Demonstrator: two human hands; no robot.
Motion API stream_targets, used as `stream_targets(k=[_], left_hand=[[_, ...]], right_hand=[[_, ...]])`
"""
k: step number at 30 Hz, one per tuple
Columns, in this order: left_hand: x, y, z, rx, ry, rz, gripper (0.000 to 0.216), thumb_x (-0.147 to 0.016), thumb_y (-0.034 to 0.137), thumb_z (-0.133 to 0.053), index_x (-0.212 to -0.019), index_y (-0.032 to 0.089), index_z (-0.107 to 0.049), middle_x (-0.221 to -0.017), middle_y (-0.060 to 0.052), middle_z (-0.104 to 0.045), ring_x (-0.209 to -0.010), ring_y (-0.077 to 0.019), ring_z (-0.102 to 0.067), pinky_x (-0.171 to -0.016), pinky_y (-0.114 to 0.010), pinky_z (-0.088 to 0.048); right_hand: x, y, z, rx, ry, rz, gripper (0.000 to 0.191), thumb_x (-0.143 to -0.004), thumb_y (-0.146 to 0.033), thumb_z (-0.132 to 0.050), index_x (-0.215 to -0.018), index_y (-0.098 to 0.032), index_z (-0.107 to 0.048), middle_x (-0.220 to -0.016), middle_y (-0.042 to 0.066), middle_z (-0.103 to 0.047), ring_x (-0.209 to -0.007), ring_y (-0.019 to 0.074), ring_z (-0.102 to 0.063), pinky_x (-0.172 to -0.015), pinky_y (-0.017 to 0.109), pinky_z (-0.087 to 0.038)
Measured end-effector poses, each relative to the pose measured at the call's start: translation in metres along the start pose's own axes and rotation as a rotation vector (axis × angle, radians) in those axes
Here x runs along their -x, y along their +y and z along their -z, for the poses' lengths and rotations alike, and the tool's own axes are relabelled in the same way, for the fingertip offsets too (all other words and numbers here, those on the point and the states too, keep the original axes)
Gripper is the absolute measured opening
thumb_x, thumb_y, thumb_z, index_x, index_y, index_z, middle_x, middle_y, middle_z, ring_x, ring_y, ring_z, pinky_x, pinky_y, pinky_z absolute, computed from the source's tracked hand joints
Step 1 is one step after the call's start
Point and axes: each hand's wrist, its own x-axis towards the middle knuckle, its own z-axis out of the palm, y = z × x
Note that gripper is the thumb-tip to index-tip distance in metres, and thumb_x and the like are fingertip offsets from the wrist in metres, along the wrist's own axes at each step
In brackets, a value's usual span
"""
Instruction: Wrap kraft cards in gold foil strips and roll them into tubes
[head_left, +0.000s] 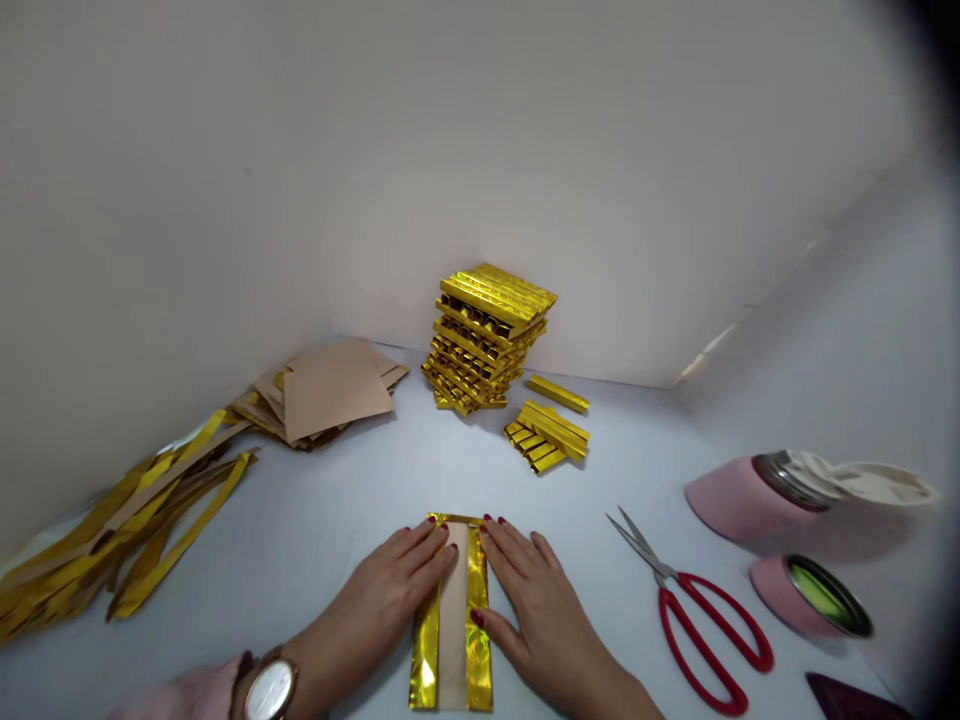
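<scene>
One left hand and one right hand lay palm-down and just apart, fingers open, pressing a gold foil strip folded around a kraft paper strip on the white work surface. Red-handled scissors lay to the right; a stack of gold foil pieces stood ahead.

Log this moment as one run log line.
Left hand: flat on gold foil beside kraft card | Right hand: flat on same foil | Nearby: red-handled scissors, stacked gold strips
</scene>
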Motion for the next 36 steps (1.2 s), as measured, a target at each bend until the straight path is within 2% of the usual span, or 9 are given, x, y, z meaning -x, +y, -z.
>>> stream_targets(k=[4, 8, 12, 16, 20, 25, 30, 36], left_hand=[[-0.002, 0.003, 0.000, -0.021, 0.022, 0.002, 0.048, -0.091, 0.005, -0.038, -0.138, 0.015, -0.034, -0.138, -0.014, -0.047, -0.127, -0.0236, -0.042, -0.101, -0.042, -0.042], [-0.011, 0.007, 0.006, -0.044, 0.025, 0.024, 0.056, -0.085, 0.005, -0.040, -0.140, 0.009, -0.029, -0.137, -0.018, -0.045, -0.121, -0.0264, -0.046, -0.098, -0.043, -0.043], [-0.020, 0.014, 0.009, -0.063, -0.004, 0.055, 0.060, -0.072, 0.005, -0.047, -0.132, 0.009, -0.042, -0.128, -0.016, -0.052, -0.116, -0.0289, -0.047, -0.099, -0.045, -0.040], [-0.024, 0.018, 0.010, -0.079, -0.022, 0.085, 0.058, -0.068, 0.006, -0.048, -0.126, 0.009, -0.048, -0.125, -0.015, -0.054, -0.115, -0.0288, -0.048, -0.097, -0.044, -0.041], [-0.022, 0.016, 0.007, -0.105, -0.014, 0.079, 0.057, -0.071, 0.006, -0.049, -0.129, 0.006, -0.047, -0.128, -0.017, -0.053, -0.118, -0.0295, -0.046, -0.099, -0.044, -0.040], [-0.012, 0.011, -0.004, -0.140, 0.029, 0.048, 0.048, -0.086, 0.011, -0.045, -0.133, 0.008, -0.044, -0.136, -0.016, -0.049, -0.127, -0.0279, -0.041, -0.104, -0.045, -0.037], [-0.002, 0.011, -0.011, -0.164, 0.069, 0.044, 0.048, -0.094, 0.020, -0.042, -0.140, 0.008, -0.035, -0.144, -0.017, -0.039, -0.132, -0.0282, -0.036, -0.104, -0.044, -0.037], [0.000, 0.014, -0.015, -0.214, 0.067, 0.063, 0.050, -0.096, 0.026, -0.041, -0.142, 0.010, -0.033, -0.144, -0.016, -0.039, -0.132, -0.0282, -0.035, -0.102, -0.045, -0.036]], right_hand=[[0.001, 0.001, 0.001, -0.014, 0.013, 0.008, 0.060, -0.090, -0.041, -0.049, -0.144, -0.020, -0.032, -0.148, 0.010, -0.034, -0.135, 0.0293, -0.030, -0.106, 0.057, -0.026], [-0.002, 0.000, 0.000, -0.028, 0.031, -0.005, 0.067, -0.088, -0.041, -0.051, -0.146, -0.017, -0.026, -0.148, 0.011, -0.034, -0.135, 0.0287, -0.030, -0.109, 0.055, -0.022], [-0.009, -0.005, 0.003, -0.025, 0.054, -0.017, 0.071, -0.084, -0.047, -0.056, -0.144, -0.018, -0.032, -0.144, 0.013, -0.041, -0.131, 0.0303, -0.034, -0.108, 0.055, -0.022], [-0.012, -0.007, 0.004, 0.002, 0.072, -0.013, 0.069, -0.083, -0.053, -0.056, -0.139, -0.016, -0.040, -0.139, 0.015, -0.046, -0.127, 0.0321, -0.039, -0.105, 0.057, -0.027], [-0.011, -0.004, -0.002, 0.045, 0.101, 0.004, 0.068, -0.084, -0.055, -0.054, -0.138, -0.015, -0.042, -0.138, 0.016, -0.047, -0.126, 0.0336, -0.041, -0.103, 0.058, -0.030], [-0.008, 0.000, -0.010, 0.057, 0.127, 0.015, 0.070, -0.085, -0.060, -0.051, -0.139, -0.016, -0.040, -0.141, 0.015, -0.045, -0.127, 0.0336, -0.041, -0.102, 0.058, -0.032], [-0.002, 0.002, -0.009, 0.017, 0.087, 0.043, 0.075, -0.085, -0.061, -0.048, -0.145, -0.020, -0.029, -0.148, 0.012, -0.035, -0.134, 0.0319, -0.031, -0.107, 0.057, -0.025], [0.004, 0.004, -0.012, 0.030, 0.055, 0.052, 0.075, -0.088, -0.059, -0.044, -0.148, -0.022, -0.018, -0.151, 0.011, -0.026, -0.137, 0.0320, -0.023, -0.106, 0.059, -0.024]])
